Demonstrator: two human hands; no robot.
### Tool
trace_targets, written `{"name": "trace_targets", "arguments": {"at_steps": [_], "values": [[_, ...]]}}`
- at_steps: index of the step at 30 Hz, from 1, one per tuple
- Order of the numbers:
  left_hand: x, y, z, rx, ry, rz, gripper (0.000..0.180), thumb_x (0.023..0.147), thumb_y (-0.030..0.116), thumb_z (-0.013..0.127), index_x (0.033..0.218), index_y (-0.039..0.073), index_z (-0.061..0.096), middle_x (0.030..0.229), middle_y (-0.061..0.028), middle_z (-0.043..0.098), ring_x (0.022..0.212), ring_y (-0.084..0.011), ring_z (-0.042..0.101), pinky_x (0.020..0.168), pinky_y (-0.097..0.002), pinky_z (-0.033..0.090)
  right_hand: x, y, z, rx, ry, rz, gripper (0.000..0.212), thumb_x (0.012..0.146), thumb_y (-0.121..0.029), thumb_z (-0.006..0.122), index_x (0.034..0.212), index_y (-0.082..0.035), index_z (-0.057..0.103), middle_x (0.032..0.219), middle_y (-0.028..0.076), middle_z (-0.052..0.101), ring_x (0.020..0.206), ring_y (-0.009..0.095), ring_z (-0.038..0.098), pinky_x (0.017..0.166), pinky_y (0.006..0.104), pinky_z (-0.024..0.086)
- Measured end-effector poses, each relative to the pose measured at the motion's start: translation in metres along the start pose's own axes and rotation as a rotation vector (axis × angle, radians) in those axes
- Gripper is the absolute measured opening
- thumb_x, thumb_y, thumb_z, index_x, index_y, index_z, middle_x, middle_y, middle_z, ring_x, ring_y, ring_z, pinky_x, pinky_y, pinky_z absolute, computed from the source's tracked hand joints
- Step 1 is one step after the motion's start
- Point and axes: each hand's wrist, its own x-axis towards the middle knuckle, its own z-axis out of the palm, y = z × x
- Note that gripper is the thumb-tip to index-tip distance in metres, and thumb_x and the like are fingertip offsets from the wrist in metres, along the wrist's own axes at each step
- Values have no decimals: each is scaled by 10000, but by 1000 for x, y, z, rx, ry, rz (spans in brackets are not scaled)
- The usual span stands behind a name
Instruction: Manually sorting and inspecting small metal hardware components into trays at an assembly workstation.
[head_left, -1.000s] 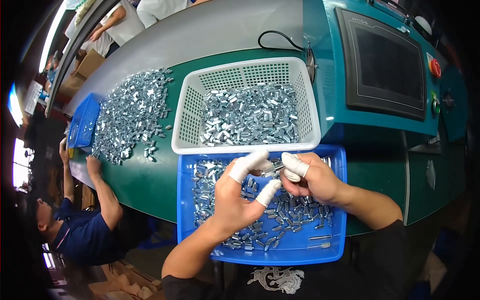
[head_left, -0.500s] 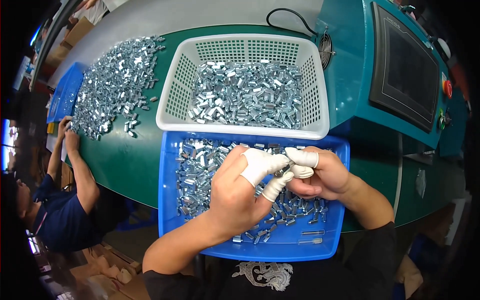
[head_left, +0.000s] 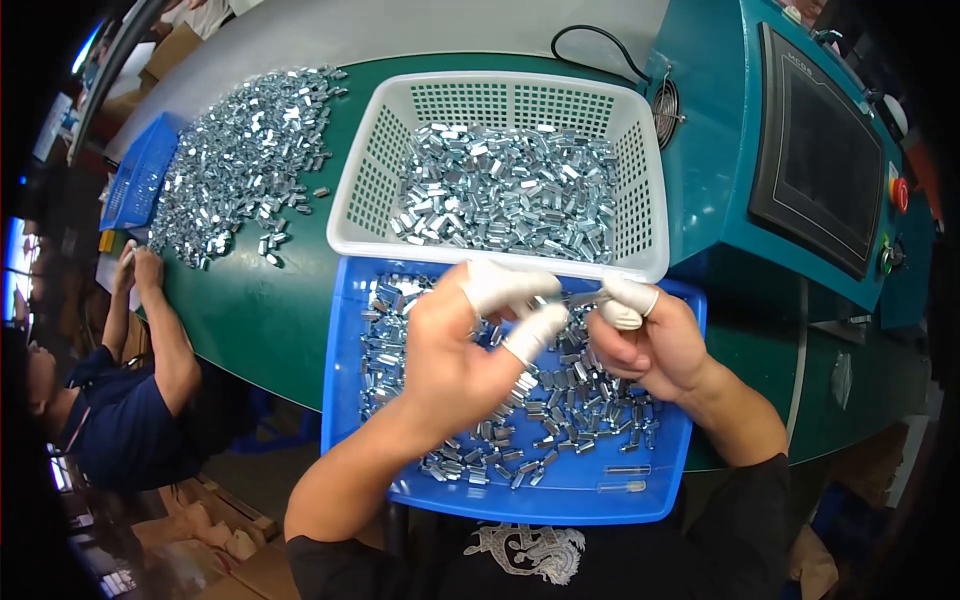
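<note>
Above the blue tray (head_left: pixel 585 497), both my hands are raised close together, white finger cots on several fingertips. My left hand (head_left: pixel 455 345) pinches a small shiny metal hex nut (head_left: pixel 543 300) between thumb and forefinger, partly hidden and blurred. A thin metal pin (head_left: pixel 582 298) points from my right hand (head_left: pixel 655 335) toward that nut; the right thumb and fingers are closed on its end. Whether its tip is inside the nut I cannot tell. Beneath my hands, many long hex nuts (head_left: pixel 575 405) lie loose in the tray.
Beyond the tray stands a white basket (head_left: pixel 345 215) full of nuts. A nut heap (head_left: pixel 240 165) and blue basket (head_left: pixel 135 190) are at far left, beside a co-worker's hands (head_left: pixel 140 265). Clear tubes (head_left: pixel 622 487) lie in the tray. A teal machine (head_left: pixel 710 150) stands right.
My hands have drawn slightly apart, the left shifting left and the thin pin now showing between them. The view has shifted a little.
</note>
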Motion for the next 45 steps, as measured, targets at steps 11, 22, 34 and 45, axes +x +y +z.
{"name": "trace_targets", "arguments": {"at_steps": [11, 22, 34, 45], "values": [[5, -21, -8, 385, 6, 60, 102, 741, 27, 703, 840, 29, 679, 689, -55, 620, 541, -107, 522, 501, -229, 418, 0, 3, -2, -56, 67, -169, 448, 981, -339, 328, 650, -61, 443, 494, 15, 398, 362, 57, 274, 343, 220, 217], [-15, -38, 10, 822, -325, -4, 151, 732, 106, 651, 870, 49, 669, 783, -87, 563, 752, -258, 588, 620, -384, 491, -3, 1, 5, -189, 99, -216, 393, 975, -319, 339, 705, -55, 447, 507, 19, 424, 385, 48, 284, 368, 211, 228], [-11, -17, 11, 378, -251, -117, 183, 756, 22, 614, 935, 45, 646, 814, -86, 601, 665, -247, 543, 629, -334, 451, -4, 4, 3, -275, 111, -270, 396, 963, -320, 365, 714, -39, 491, 506, 23, 452, 390, 46, 293, 388, 208, 239], [-13, -11, 6, -598, -17, -458, 193, 807, -9, 646, 994, -6, 599, 937, -112, 660, 838, -150, 630, 750, -284, 514, -6, 6, 11, -545, 149, -374, 437, 971, -318, 351, 635, -69, 478, 514, 0, 469, 421, 37, 344, 405, 196, 263]]}}
